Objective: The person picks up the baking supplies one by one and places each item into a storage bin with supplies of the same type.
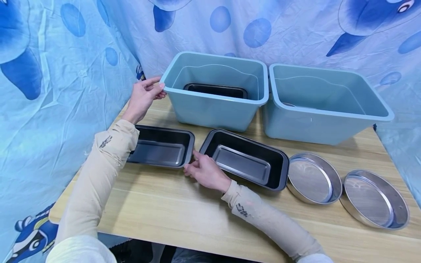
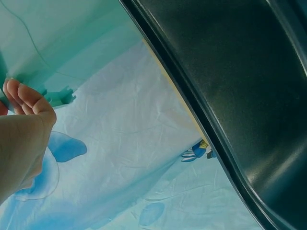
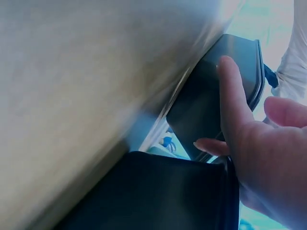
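Observation:
At the near left corner of the left blue bin (image 1: 210,109), my left hand (image 1: 144,96) grips the rim; the left wrist view shows its fingers (image 2: 29,98) curled there. A black loaf pan (image 1: 158,148) lies under my left forearm, its left end hidden by the sleeve. My right hand (image 1: 208,171) has its fingertips at that pan's right near corner. In the right wrist view its index finger (image 3: 232,91) is straight along the pan's outer side (image 3: 196,110), the thumb spread away. A second black loaf pan (image 1: 243,164) sits tilted just beyond the right hand.
Inside the left bin lies another dark pan (image 1: 215,89). The right blue bin (image 1: 306,124) stands beside it, a bit of round metal rim (image 1: 289,105) showing inside. Two round metal pans (image 1: 314,179) rest on the right of the wooden table (image 1: 158,208). Patterned blue curtains (image 1: 88,73) surround it.

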### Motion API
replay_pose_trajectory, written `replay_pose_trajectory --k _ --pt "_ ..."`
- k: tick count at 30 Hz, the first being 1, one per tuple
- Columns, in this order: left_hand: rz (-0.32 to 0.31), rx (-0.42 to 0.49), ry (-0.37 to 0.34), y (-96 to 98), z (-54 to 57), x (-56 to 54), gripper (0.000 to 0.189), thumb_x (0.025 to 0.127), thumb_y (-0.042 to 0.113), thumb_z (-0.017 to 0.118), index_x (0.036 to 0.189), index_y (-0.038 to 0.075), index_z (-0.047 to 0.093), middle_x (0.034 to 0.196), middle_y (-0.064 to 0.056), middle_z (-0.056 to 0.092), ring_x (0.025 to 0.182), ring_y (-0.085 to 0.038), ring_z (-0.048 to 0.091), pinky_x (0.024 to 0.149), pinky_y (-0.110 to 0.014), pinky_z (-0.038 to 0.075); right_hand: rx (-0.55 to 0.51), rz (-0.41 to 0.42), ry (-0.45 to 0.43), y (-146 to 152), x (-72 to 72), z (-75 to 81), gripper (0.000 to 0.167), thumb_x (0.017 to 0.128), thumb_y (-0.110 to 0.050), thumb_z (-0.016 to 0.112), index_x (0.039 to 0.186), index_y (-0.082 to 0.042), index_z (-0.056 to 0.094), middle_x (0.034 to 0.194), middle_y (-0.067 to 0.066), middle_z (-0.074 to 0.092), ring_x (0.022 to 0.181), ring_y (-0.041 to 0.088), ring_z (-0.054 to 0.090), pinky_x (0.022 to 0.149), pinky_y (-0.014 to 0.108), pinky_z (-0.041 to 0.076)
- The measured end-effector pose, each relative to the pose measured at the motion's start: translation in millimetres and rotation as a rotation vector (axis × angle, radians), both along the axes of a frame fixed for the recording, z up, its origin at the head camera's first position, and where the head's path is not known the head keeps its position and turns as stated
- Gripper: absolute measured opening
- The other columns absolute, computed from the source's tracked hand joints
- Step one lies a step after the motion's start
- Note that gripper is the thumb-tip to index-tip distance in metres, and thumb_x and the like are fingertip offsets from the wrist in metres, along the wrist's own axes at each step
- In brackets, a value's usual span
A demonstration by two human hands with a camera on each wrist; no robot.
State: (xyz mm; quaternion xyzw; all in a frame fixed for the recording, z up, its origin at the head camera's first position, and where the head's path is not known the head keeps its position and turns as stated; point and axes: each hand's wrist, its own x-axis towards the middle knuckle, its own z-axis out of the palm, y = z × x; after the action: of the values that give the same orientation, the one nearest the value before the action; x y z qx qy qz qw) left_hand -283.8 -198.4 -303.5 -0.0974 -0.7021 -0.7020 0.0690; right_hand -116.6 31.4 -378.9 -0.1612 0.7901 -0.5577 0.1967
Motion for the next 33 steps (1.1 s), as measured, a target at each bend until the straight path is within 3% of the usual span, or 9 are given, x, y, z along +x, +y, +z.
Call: replay_pose_trajectory --k 3,8,17,24,33 --pt "-0.006 0.02 0.0 1.0 0.0 -0.1 0.043 0.101 0.002 0.064 0.14 -0.014 0.055 0.079 -0.001 0.072 0.069 -0.009 0.069 0.07 -0.018 0.059 -0.095 -0.034 -0.065 -2 -1.8 -1.3 0.071 0.106 -0.006 0.058 0.158 0.013 0.014 0.1 0.022 0.075 0.093 0.033 0.075 0.083 0.034 0.063" --pt "-0.007 0.027 0.001 1.0 -0.5 -0.3 0.042 0.101 0.001 0.064 0.139 -0.014 0.055 0.079 -0.002 0.071 0.069 -0.008 0.069 0.069 -0.018 0.059 -0.155 -0.05 -0.104 -3 -3.8 -2.0 0.071 0.106 -0.003 0.056 0.16 0.009 0.012 0.1 0.025 0.074 0.093 0.037 0.075 0.084 0.037 0.063" --pt "-0.012 0.03 -0.006 1.5 -0.3 0.3 0.044 0.101 0.002 0.063 0.14 -0.015 0.053 0.079 -0.001 0.072 0.069 -0.008 0.069 0.069 -0.017 0.059 -0.135 -0.051 -0.1 -7 -5.9 -4.2 0.076 0.106 -0.004 0.057 0.161 0.008 0.007 0.092 0.022 0.075 0.087 0.036 0.076 0.078 0.037 0.064" --pt "-0.011 0.022 -0.001 1.0 0.6 0.6 0.044 0.101 0.002 0.064 0.141 -0.015 0.054 0.079 -0.001 0.072 0.07 -0.009 0.069 0.069 -0.017 0.059 -0.064 -0.052 -0.106 -10 -5.8 -2.5 0.08 0.107 -0.009 0.057 0.161 0.008 0.0 0.088 0.017 0.075 0.083 0.03 0.076 0.075 0.036 0.064" --pt "-0.011 0.011 0.005 -0.4 0.2 1.9 0.045 0.101 0.002 0.063 0.142 -0.014 0.052 0.079 0.0 0.072 0.07 -0.008 0.069 0.069 -0.018 0.059 -0.104 -0.048 -0.136 -13 -6.2 -5.2 0.078 0.11 -0.009 0.051 0.16 0.007 -0.007 0.092 0.021 0.075 0.087 0.033 0.076 0.078 0.036 0.064"
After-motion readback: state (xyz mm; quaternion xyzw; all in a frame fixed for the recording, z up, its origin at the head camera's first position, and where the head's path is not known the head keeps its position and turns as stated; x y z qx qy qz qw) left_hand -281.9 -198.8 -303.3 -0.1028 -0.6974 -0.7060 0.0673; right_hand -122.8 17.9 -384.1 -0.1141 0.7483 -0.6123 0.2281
